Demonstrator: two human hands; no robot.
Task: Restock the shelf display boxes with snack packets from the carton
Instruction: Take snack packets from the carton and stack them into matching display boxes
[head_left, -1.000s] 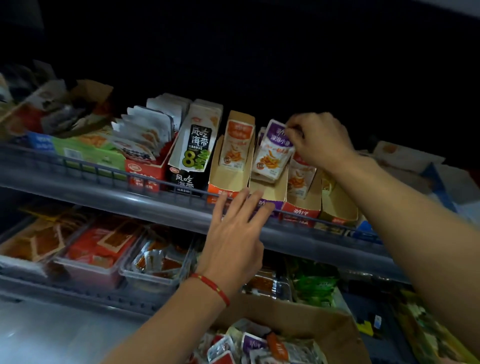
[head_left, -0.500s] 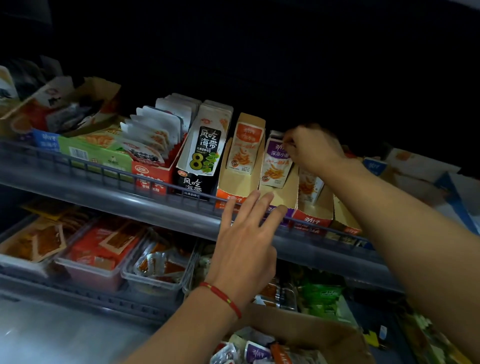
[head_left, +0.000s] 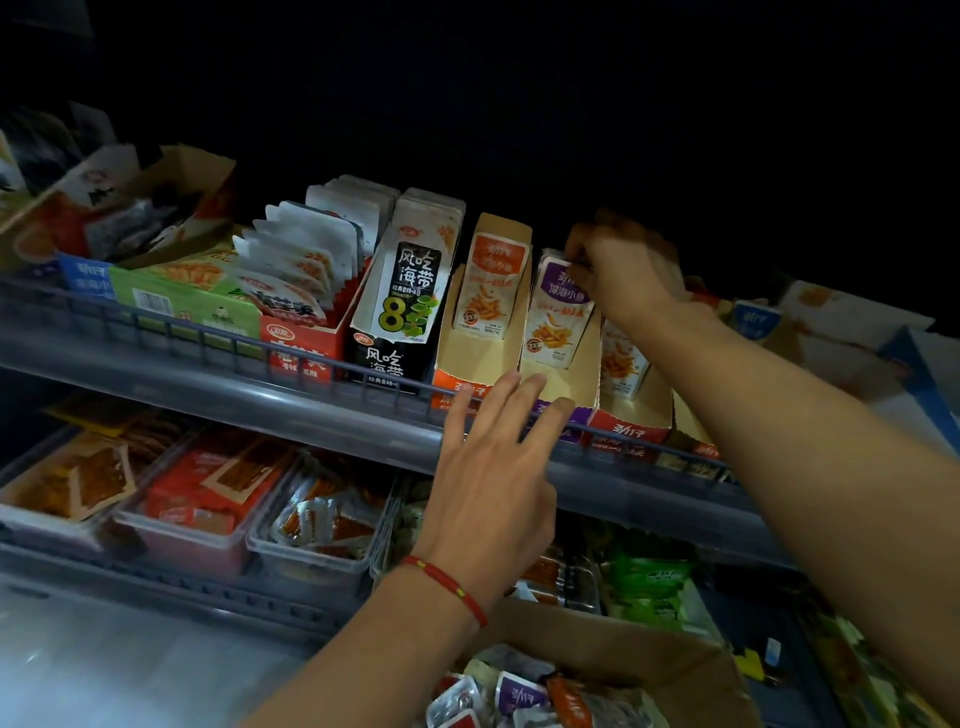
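Snack packets, small glossy foil sachets in purple, orange and red (head_left: 524, 693), lie heaped in the open brown cardboard carton (head_left: 670, 654) nearest the viewer; they look light, limp and slippery, best pinched by a sealed top edge. Above the carton, the left hand (head_left: 493, 467) is released, its straight fingers reaching the grey wire rail of the upper shelf (head_left: 208, 338). Beyond it, the purple-and-white standing packet (head_left: 556, 312) sits upright in the purple-fronted cardboard display box (head_left: 558, 384), between orange-labelled neighbours. Farthest, the right hand (head_left: 623, 270) pinches that packet's top corner, somewhat blurred.
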